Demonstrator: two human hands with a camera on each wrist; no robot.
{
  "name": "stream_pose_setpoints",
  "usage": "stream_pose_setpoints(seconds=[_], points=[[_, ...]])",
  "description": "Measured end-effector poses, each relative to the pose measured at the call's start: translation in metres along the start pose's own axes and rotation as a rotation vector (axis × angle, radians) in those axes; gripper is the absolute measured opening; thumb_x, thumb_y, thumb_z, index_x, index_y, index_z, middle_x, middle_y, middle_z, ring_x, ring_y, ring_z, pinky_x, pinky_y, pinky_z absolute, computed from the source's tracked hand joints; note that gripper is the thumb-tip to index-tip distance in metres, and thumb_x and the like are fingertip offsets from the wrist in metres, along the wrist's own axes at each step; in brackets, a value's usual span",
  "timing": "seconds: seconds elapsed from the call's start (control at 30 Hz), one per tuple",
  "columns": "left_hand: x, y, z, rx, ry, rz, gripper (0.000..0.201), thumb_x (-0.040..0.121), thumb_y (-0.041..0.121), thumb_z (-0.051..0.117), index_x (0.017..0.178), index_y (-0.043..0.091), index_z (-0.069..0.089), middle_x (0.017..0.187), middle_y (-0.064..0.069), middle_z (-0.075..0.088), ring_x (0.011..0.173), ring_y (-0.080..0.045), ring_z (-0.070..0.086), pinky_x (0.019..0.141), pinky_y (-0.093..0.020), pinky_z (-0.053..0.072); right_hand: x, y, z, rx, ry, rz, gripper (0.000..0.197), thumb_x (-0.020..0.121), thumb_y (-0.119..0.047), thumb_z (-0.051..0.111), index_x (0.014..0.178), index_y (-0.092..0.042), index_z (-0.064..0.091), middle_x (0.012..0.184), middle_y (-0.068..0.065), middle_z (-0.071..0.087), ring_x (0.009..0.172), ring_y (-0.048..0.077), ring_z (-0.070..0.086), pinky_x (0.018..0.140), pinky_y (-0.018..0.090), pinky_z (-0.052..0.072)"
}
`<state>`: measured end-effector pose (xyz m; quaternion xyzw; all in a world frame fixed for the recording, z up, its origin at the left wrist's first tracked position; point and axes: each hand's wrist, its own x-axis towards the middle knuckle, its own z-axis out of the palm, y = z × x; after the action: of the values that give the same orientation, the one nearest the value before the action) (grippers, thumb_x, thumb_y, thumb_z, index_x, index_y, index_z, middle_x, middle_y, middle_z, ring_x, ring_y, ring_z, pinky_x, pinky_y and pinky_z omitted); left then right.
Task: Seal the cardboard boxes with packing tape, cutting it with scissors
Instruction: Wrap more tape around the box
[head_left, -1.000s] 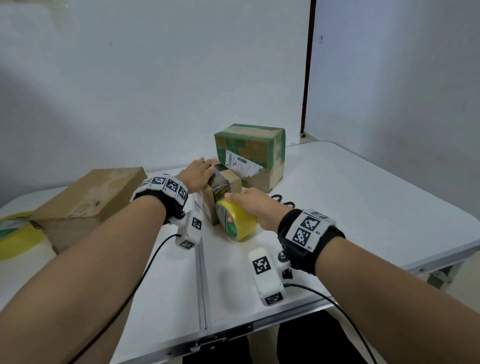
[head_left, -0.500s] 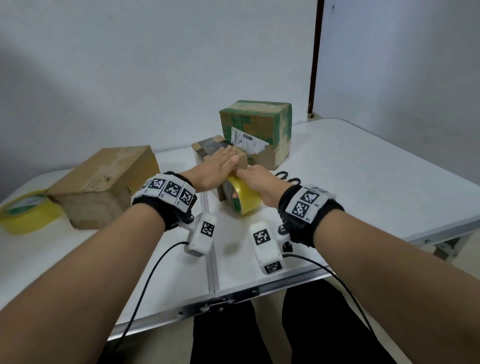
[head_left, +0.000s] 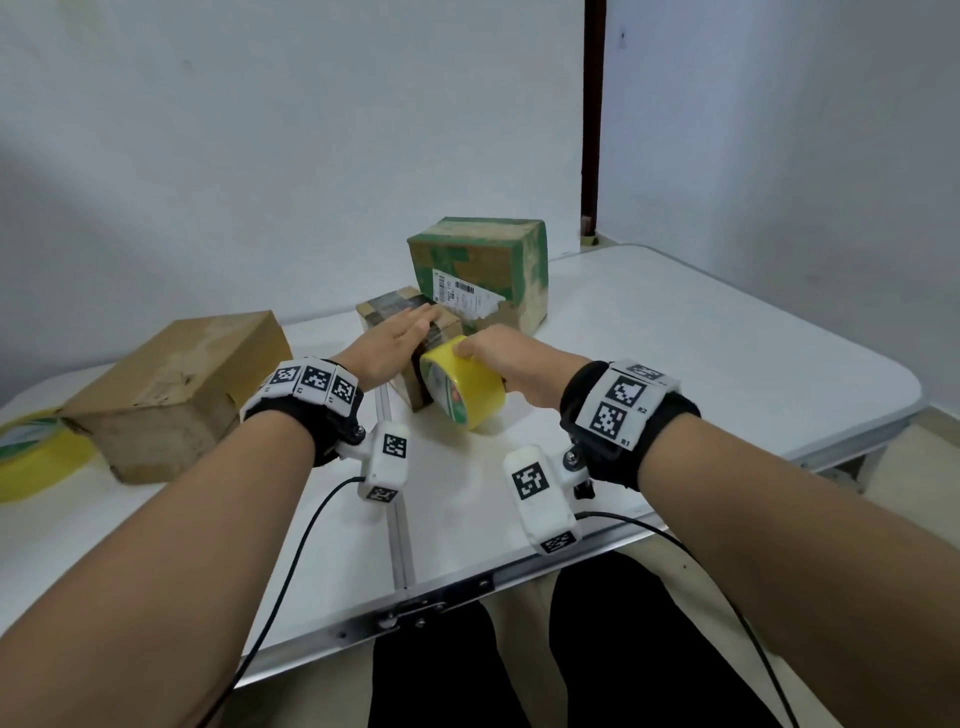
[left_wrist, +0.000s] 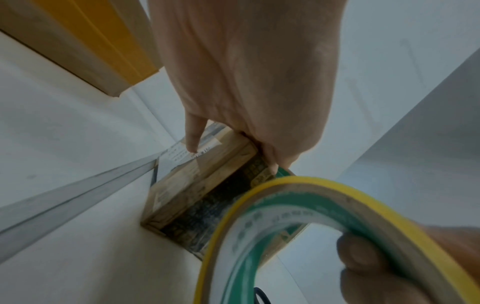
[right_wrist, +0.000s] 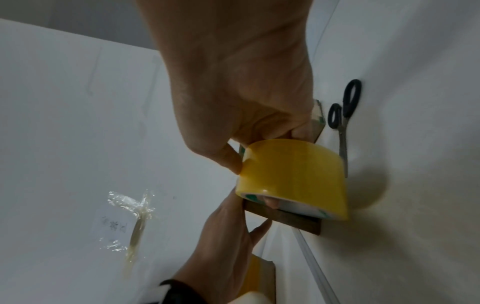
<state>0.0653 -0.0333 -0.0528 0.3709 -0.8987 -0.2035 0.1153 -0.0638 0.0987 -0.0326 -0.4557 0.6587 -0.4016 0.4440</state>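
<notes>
A small brown cardboard box with dark printed tape stands mid-table. My left hand lies flat on its top, fingers straight, pressing down. My right hand grips a yellow packing tape roll from above, thumb inside the core, and holds it on edge against the box's near side. In the left wrist view the roll covers the box's front face. Black-handled scissors lie on the table just beyond the roll; in the head view my right hand hides them.
A larger plain brown box sits at the left, with a second yellow tape roll beside it at the far left. A green-taped box with a label stands behind the small box. The white table's front edge is close to me.
My left hand came off the small box's far top edge and now lies flat along its top. My right hand still holds the roll against the box's near side.
</notes>
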Motion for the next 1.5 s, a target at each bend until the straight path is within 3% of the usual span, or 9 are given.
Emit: stream_pose_setpoints(seconds=[0.13,0.4,0.5,0.57,0.83,0.97,1.13,1.3,1.5], points=[[0.005,-0.008,0.003,0.004,0.041,0.002,0.046,0.107,0.027,0.021,0.150,0.016,0.032,0.159,-0.001,0.024,0.147,-0.015,0.017,0.117,-0.023,0.008,0.001,0.005,0.000,-0.079,-0.008,-0.003,0.031,0.100,-0.019,0.045,0.122,0.000,0.056,0.107,0.016,0.061,0.087,0.021,0.053,0.068,0.027,0.044],[0.008,-0.010,0.008,-0.022,0.114,-0.021,0.045,0.104,0.029,0.036,0.148,0.021,0.037,0.158,0.003,0.027,0.146,-0.012,0.018,0.117,-0.024,0.008,-0.007,0.010,-0.005,-0.280,-0.046,0.103,0.047,0.102,-0.040,0.041,0.120,0.000,0.055,0.091,0.010,0.063,0.092,0.028,0.061,0.088,0.036,0.052],[0.006,-0.009,0.010,-0.018,0.152,-0.023,0.046,0.102,0.031,0.043,0.147,0.022,0.039,0.156,0.004,0.030,0.145,-0.012,0.024,0.117,-0.025,0.013,-0.012,0.007,-0.008,-0.237,-0.118,0.153,0.037,0.104,-0.037,0.038,0.109,-0.003,0.051,0.073,0.006,0.059,0.068,0.021,0.061,0.060,0.026,0.056],[0.004,-0.008,0.011,0.021,0.177,-0.009,0.047,0.101,0.030,0.046,0.147,0.021,0.040,0.156,0.003,0.032,0.143,-0.014,0.027,0.115,-0.025,0.016,-0.018,0.004,-0.013,-0.138,-0.193,0.183,0.025,0.104,-0.027,0.039,0.109,-0.004,0.048,0.075,0.009,0.060,0.061,0.018,0.059,0.046,0.020,0.053],[0.018,-0.021,0.018,0.213,0.246,0.009,0.059,0.091,0.028,0.063,0.145,0.030,0.040,0.151,0.005,0.040,0.138,-0.020,0.038,0.109,-0.051,0.036,-0.005,0.003,-0.017,0.020,-0.131,0.175,0.033,0.099,-0.011,0.044,0.131,-0.009,0.039,0.107,0.008,0.057,0.086,0.019,0.060,0.065,0.027,0.048],[0.025,-0.022,0.019,0.325,0.224,0.012,0.072,0.085,0.028,0.070,0.147,0.031,0.033,0.153,0.004,0.038,0.140,-0.021,0.034,0.108,-0.054,0.034,0.006,-0.001,-0.015,-0.032,-0.056,0.147,0.035,0.101,-0.018,0.046,0.135,-0.008,0.042,0.124,0.012,0.059,0.069,0.013,0.050,0.055,0.023,0.044],[0.028,-0.023,0.028,0.402,0.258,0.025,0.076,0.084,0.028,0.072,0.148,0.024,0.031,0.149,-0.003,0.034,0.132,-0.030,0.034,0.110,-0.045,0.034,0.016,0.006,-0.010,-0.084,-0.025,0.125,0.020,0.103,-0.024,0.044,0.116,-0.009,0.050,0.074,0.002,0.052,0.055,0.010,0.054,0.041,0.016,0.045],[0.032,-0.019,0.023,0.447,0.243,0.008,0.075,0.083,0.031,0.072,0.147,0.026,0.033,0.144,-0.004,0.034,0.127,-0.031,0.033,0.107,-0.047,0.037,0.047,0.024,-0.024,-0.485,0.117,0.004,0.032,0.100,-0.019,0.049,0.126,-0.002,0.055,0.123,0.010,0.062,0.110,0.027,0.061,0.077,0.023,0.053],[0.032,-0.023,0.024,0.443,0.266,0.026,0.076,0.085,0.029,0.071,0.149,0.025,0.030,0.139,-0.006,0.036,0.124,-0.030,0.034,0.108,-0.044,0.035,0.078,0.049,-0.056,-0.843,0.297,0.052,0.028,0.090,-0.017,0.048,0.111,-0.010,0.064,0.115,0.009,0.062,0.106,0.032,0.060,0.095,0.040,0.049]])
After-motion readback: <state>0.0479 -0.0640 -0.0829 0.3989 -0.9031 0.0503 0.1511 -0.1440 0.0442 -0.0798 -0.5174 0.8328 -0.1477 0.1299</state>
